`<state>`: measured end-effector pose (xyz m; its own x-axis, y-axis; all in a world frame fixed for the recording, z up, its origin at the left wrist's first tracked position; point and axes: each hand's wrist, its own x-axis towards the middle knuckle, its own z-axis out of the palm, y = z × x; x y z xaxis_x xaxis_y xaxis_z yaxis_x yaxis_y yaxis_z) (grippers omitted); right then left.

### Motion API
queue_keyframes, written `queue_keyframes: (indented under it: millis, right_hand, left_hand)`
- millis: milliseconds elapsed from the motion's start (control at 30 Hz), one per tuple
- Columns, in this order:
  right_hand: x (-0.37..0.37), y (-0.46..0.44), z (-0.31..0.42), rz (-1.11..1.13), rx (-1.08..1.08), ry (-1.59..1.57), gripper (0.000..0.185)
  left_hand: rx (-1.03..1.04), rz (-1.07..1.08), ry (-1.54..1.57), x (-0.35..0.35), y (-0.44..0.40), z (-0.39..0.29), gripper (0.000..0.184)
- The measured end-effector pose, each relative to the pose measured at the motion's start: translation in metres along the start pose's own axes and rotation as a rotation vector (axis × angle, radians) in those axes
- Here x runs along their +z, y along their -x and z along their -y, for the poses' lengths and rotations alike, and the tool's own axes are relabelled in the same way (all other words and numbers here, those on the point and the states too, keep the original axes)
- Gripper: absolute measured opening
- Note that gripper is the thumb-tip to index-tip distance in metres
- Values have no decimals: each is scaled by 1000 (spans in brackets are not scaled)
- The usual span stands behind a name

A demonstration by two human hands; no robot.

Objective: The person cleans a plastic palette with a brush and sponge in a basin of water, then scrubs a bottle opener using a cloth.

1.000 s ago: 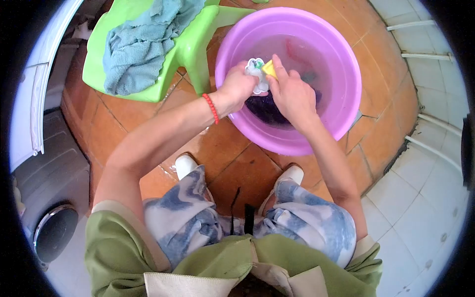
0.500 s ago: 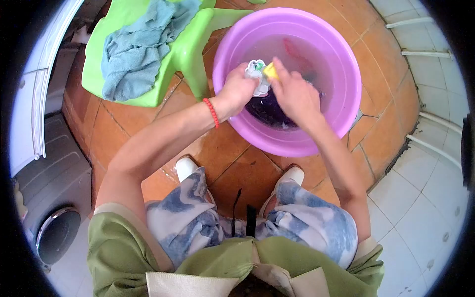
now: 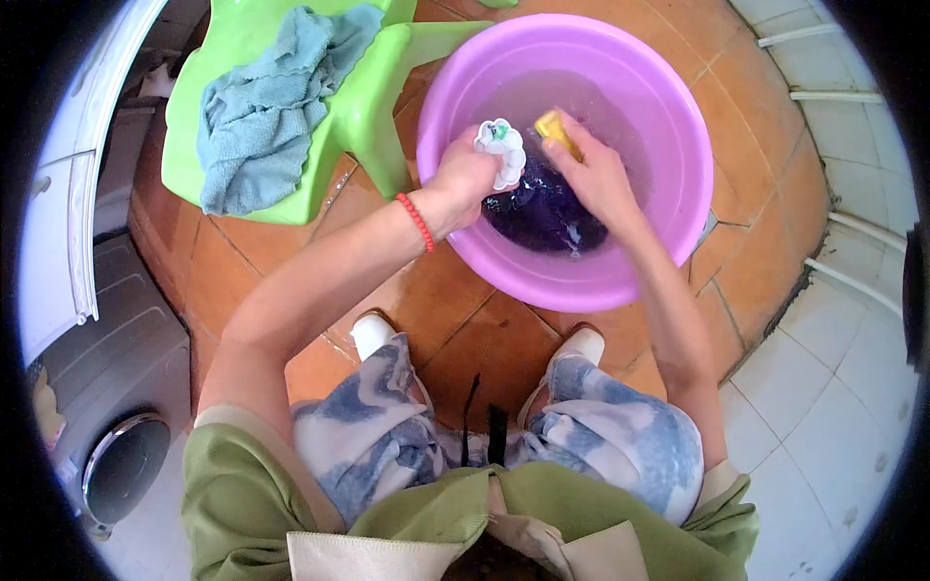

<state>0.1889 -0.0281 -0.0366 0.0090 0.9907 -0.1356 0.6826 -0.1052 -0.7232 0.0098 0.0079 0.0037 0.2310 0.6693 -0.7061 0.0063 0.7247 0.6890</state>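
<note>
My left hand (image 3: 467, 172) is closed around the edge of a white, scalloped soap dish (image 3: 510, 167) with a small green piece (image 3: 500, 130) in it. My right hand (image 3: 598, 174) grips a yellow bar of soap (image 3: 554, 128), its fingers wrapped round the far side. Both hands are over a purple basin (image 3: 685, 174). Cloudy water fills its bottom, and a dark cloth (image 3: 550, 215) lies in it, partly under the surface. A gap separates the soap from the dish.
A green plastic chair (image 3: 373, 126) stands left of the basin, with a blue-grey towel (image 3: 262, 116) on its seat. Orange tiles (image 3: 465, 339) cover the floor. White pipes (image 3: 857, 276) run along the tiled wall at right. A grey appliance (image 3: 136, 358) is at left.
My right hand has drawn the yellow soap away from the dish, to the right. The dish has tilted to face up more. A reddish patch in the water no longer shows.
</note>
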Motion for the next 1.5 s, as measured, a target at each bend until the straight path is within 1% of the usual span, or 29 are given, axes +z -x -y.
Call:
queue_keyframes:
  millis: [67, 100, 133, 200, 300, 400, 433, 533, 567, 667, 700, 800, 833, 933, 1000, 1067, 1100, 1133, 1167, 1200, 1233, 1300, 1333, 1367, 1433, 1467, 1500]
  right_hand:
    - [-4, 16, 33, 52, -54, 62, 55]
    - [-2, 21, 44, 128, -97, 203, 56]
    - [3, 23, 52, 146, -57, 256, 56]
    - [4, 10, 44, 3, -46, 312, 55]
    - [7, 12, 48, 22, -3, 330, 54]
    - [9, 35, 48, 123, -29, 181, 54]
    - [6, 38, 50, 132, -38, 183, 54]
    - [-4, 19, 55, 19, 26, 361, 53]
    - [-6, 14, 57, 12, 21, 342, 52]
    - [7, 17, 57, -36, -8, 332, 53]
    - [4, 26, 64, 60, 8, 344, 54]
    - [-5, 48, 82, 242, 63, 352, 54]
    - [-7, 46, 84, 262, 86, 392, 55]
    - [-3, 11, 61, 66, 131, 500, 56]
    - [-9, -18, 31, 13, 187, 500, 56]
    - [-13, -36, 10, -36, 315, 436, 56]
    - [-16, -37, 5, -93, 259, 439, 54]
    - [-11, -38, -7, -123, 258, 487, 54]
    - [-3, -38, -24, -150, 257, 542, 53]
    - [0, -36, -24, -177, 258, 598, 53]
    - [-2, -34, -29, -75, 309, 567, 53]
    - [2, -25, -27, -26, 181, 226, 54]
    - [0, -16, -14, -2, 118, 56, 54]
    - [-5, -8, 0, -22, 105, -21, 56]
    - [0, 7, 17, -30, -141, -5, 58]
    - [4, 14, 26, -37, -264, 2, 58]
    - [10, 23, 40, 44, -240, 73, 59]
  left_hand:
    - [24, 50, 13, -2, 1, 2, 37]
    - [42, 77, 16, -3, 1, 1, 37]
    - [46, 86, 9, -4, 0, -1, 37]
    - [43, 98, 10, -4, 3, 1, 37]
    - [37, 63, 23, -1, 5, -3, 38]
    - [51, 60, 1, -1, 3, -2, 38]
    - [57, 67, -13, -2, 3, -1, 38]
    - [34, 106, 31, -4, 7, 3, 37]
    - [67, 139, 69, -6, 3, 5, 37]
    - [48, 143, 101, -12, 4, -1, 38]
    - [63, 123, 100, -13, 3, -1, 37]
    - [88, 74, 106, -9, 1, 6, 35]
    - [53, 49, 110, -8, 2, 6, 35]
    - [-8, 138, 43, -7, 9, 2, 36]
    - [19, 175, 64, -4, 11, 2, 40]
    - [39, 199, 107, -12, 5, 4, 42]
    - [43, 173, 120, -10, 9, -2, 42]
    - [38, 184, 116, -12, 9, -3, 42]
    - [29, 197, 118, -12, 9, -2, 42]
    - [20, 211, 120, -12, 10, -2, 42]
    - [10, 184, 133, -8, 6, -3, 39]
    - [-72, 143, 171, -8, 5, -8, 33]
    - [-116, 124, 189, -9, 5, -9, 31]
    - [-130, 158, 221, -10, 2, -10, 30]
    - [-162, 220, 288, -14, -2, -10, 30]
    - [-143, 218, 255, -14, -2, -8, 32]
    - [-121, 215, 222, -15, -3, -4, 34]
